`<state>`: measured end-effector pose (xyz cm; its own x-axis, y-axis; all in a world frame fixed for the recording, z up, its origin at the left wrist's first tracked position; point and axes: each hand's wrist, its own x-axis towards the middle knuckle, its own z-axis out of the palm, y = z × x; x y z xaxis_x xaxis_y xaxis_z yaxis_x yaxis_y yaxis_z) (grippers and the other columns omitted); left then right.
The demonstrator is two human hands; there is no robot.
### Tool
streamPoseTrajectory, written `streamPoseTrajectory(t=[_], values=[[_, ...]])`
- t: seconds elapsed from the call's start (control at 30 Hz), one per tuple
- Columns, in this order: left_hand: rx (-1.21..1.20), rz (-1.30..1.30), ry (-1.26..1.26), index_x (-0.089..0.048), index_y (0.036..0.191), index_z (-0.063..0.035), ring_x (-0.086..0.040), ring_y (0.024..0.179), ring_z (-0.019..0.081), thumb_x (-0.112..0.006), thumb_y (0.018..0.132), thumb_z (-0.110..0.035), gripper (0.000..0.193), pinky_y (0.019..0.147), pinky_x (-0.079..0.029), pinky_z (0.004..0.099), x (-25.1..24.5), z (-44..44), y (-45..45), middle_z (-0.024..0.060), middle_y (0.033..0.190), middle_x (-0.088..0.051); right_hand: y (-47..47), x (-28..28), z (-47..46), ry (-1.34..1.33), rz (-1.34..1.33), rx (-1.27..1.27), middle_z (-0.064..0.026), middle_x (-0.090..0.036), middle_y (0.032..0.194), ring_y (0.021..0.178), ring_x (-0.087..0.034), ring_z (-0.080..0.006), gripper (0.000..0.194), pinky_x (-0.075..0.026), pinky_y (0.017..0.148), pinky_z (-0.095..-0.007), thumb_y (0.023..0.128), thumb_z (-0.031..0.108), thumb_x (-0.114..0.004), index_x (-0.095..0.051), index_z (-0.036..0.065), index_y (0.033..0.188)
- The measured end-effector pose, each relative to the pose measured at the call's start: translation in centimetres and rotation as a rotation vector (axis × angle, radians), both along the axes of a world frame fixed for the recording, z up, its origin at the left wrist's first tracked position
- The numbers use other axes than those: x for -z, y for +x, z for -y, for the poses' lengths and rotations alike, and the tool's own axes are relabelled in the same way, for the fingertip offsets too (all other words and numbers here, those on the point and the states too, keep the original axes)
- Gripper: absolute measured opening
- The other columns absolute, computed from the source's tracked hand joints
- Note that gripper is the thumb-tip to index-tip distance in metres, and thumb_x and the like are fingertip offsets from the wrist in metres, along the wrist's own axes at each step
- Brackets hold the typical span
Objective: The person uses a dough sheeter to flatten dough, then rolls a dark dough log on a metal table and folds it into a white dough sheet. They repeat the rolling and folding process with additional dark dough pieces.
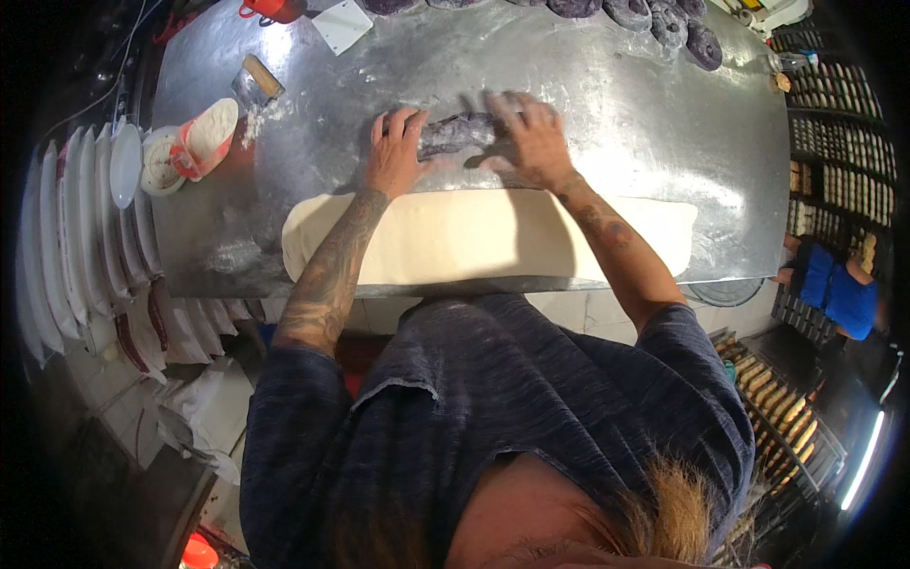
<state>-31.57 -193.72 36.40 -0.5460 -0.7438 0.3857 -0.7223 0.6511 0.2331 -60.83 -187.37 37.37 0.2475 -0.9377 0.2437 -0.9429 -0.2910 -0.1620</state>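
Note:
A flattened strip of dark purple dough (458, 134) lies crosswise on the metal tabletop. My left hand (397, 149) is at its left end, fingers along the far side and thumb on the near side. At the right end is my right hand (537, 139), blurred by motion; its fingers are spread, and whether they grip the dough is unclear. Between my body and the hands stretches a long, smooth sheet of pale dough (455, 231), close to the table's near edge. Both forearms pass over this sheet.
Several purple dough pieces (668, 25) line the far edge. A white plastic scraper (343, 27), a wood-handled bench scraper (261, 77) and a red scoop of flour (206, 139) on a scale (162, 160) are left. Racks of shaped dough (857, 167) and a person (839, 284) are right.

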Motion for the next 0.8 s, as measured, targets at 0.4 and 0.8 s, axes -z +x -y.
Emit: streamPoseTrajectory(t=[0.4, 0.8], values=[[-0.137, 0.179, 0.304, -0.06, 0.15, -0.0045, -0.046, 0.151, 0.0368, -0.065, 0.103, -0.056, 0.07, 0.126, -0.028, 0.0625, -4.4, -7.1, -1.4, 0.0158, 0.154, -0.056, 8.7, -3.2, -4.9, 0.333, 0.022, 0.145, -0.0213, -0.043, 0.164, 0.158, -0.032, -0.0451, 0.079, -0.018, 0.13, -0.0673, 0.101, 0.056, -0.061, -0.043, 0.013, 0.165], [-0.143, 0.092, 0.249, -0.053, 0.16, -0.0168, -0.05, 0.149, 0.034, -0.053, 0.11, -0.049, 0.059, 0.126, -0.024, 0.0665, 1.2, -1.2, -2.6, 0.02, 0.165, -0.047, 6.7, 0.2, -0.8, 0.087, 0.123, 0.259, -0.0199, -0.046, 0.167, 0.157, -0.038, -0.0434, 0.08, -0.023, 0.129, -0.0648, 0.104, 0.068, -0.052, -0.047, 0.016, 0.165]])
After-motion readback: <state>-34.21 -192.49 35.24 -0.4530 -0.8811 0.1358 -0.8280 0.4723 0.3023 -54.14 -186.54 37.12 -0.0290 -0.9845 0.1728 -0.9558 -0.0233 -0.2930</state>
